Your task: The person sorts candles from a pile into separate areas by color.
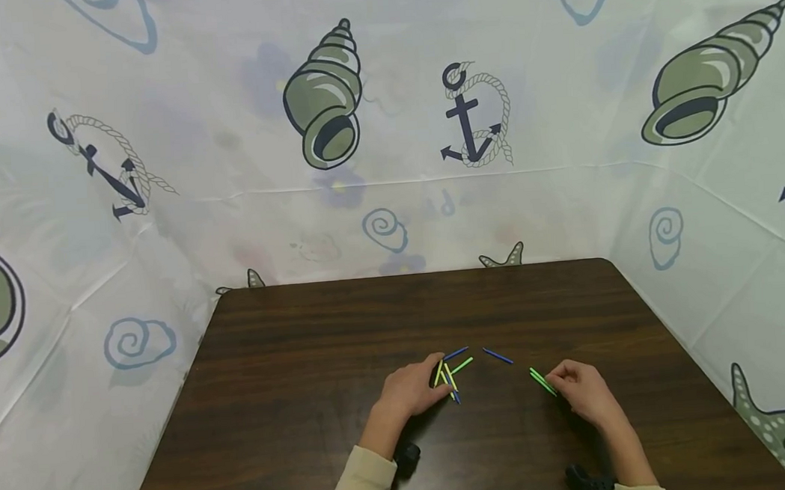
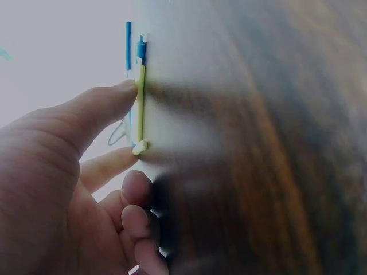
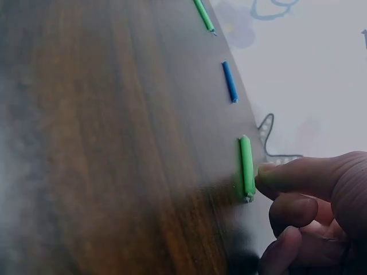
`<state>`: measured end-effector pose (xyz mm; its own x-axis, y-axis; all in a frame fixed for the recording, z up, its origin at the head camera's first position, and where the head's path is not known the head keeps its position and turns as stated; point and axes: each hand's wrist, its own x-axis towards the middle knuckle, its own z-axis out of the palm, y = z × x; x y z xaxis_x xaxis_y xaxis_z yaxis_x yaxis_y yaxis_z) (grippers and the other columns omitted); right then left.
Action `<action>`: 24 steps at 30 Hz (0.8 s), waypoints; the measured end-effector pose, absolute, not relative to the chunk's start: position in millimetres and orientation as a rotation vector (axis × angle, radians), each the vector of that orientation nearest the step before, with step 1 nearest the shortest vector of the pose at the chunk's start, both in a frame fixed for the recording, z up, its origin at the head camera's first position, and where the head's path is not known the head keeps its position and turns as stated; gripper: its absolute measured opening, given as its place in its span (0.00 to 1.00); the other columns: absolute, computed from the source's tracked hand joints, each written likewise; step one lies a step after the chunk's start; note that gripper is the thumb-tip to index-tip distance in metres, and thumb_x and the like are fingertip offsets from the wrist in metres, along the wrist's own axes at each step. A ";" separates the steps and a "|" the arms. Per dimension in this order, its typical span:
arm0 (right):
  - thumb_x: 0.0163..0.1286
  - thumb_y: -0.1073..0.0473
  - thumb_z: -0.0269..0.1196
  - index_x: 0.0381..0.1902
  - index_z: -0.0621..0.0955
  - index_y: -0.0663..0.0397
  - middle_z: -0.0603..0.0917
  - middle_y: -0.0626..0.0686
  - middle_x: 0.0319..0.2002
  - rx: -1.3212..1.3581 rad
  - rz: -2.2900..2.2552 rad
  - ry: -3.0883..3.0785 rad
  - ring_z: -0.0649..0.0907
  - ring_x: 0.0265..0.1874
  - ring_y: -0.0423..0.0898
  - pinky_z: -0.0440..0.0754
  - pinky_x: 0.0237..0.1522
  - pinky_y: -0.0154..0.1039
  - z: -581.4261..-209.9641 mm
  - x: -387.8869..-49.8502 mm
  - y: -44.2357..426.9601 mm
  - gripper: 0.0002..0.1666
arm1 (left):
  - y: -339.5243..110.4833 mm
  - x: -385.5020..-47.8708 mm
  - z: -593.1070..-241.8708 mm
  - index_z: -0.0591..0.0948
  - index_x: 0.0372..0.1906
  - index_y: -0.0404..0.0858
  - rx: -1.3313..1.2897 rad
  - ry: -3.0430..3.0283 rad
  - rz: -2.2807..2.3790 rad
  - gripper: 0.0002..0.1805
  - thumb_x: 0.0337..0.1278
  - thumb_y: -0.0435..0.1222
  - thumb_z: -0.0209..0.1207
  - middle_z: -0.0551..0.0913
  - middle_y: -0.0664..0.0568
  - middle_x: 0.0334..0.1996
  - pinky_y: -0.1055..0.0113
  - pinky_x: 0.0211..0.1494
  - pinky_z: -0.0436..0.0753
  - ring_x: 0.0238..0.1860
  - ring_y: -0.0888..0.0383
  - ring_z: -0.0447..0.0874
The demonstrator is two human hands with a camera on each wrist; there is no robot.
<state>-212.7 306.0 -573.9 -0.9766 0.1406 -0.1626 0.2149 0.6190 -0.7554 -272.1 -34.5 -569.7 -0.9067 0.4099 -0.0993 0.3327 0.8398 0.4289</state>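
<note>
My left hand (image 1: pixel 411 390) spans a small pile of thin, coloured, candle-like sticks, its thumb and index finger apart. In the left wrist view, both fingertips touch or nearly touch a yellow stick (image 2: pixel 140 103); the other fingers curl below. Near them lie a blue stick (image 1: pixel 456 353) and a green stick (image 1: pixel 463 365). My right hand (image 1: pixel 582 391) is beside two green sticks (image 1: pixel 542 382) lying side by side on the table. Its thumb touches or almost touches the nearer green stick (image 3: pixel 248 166), with the other fingers loosely bent and no pinch visible.
A single blue stick (image 1: pixel 497 355) lies between the two groups. The dark wooden table (image 1: pixel 290 341) ends at a patterned white cloth (image 1: pixel 399 125), which hangs behind it and along both sides. Black wrist devices (image 1: pixel 408 458) are at both wrists.
</note>
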 end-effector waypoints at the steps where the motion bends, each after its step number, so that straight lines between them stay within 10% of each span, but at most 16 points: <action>1: 0.82 0.55 0.62 0.47 0.86 0.60 0.81 0.53 0.33 0.307 -1.311 2.749 0.76 0.23 0.47 0.76 0.24 0.42 -574.0 -213.0 306.6 0.13 | -34.3 -272.3 -569.4 0.72 0.79 0.54 0.578 2.830 0.612 0.38 0.71 0.60 0.66 0.91 0.46 0.55 0.46 0.45 0.86 0.47 0.44 0.90; 11: 0.82 0.54 0.63 0.50 0.86 0.61 0.86 0.56 0.42 0.256 -1.267 2.839 0.77 0.35 0.48 0.74 0.37 0.43 -567.5 -222.2 294.1 0.14 | -30.7 -274.6 -569.5 0.72 0.79 0.54 0.591 2.822 0.612 0.37 0.71 0.60 0.66 0.91 0.46 0.55 0.47 0.45 0.85 0.47 0.45 0.90; 24: 0.80 0.55 0.66 0.47 0.86 0.53 0.75 0.47 0.25 0.076 -1.405 2.860 0.70 0.20 0.43 0.68 0.26 0.37 -561.3 -235.2 223.3 0.08 | -31.4 -273.5 -568.9 0.72 0.79 0.53 0.578 2.830 0.619 0.37 0.72 0.58 0.66 0.91 0.45 0.53 0.47 0.42 0.85 0.44 0.44 0.90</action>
<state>-235.2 223.3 -561.3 -0.9978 0.0625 0.0198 0.0225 0.6105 -0.7917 -273.5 -31.4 -568.9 -0.9066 0.4108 -0.0969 0.3328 0.8369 0.4346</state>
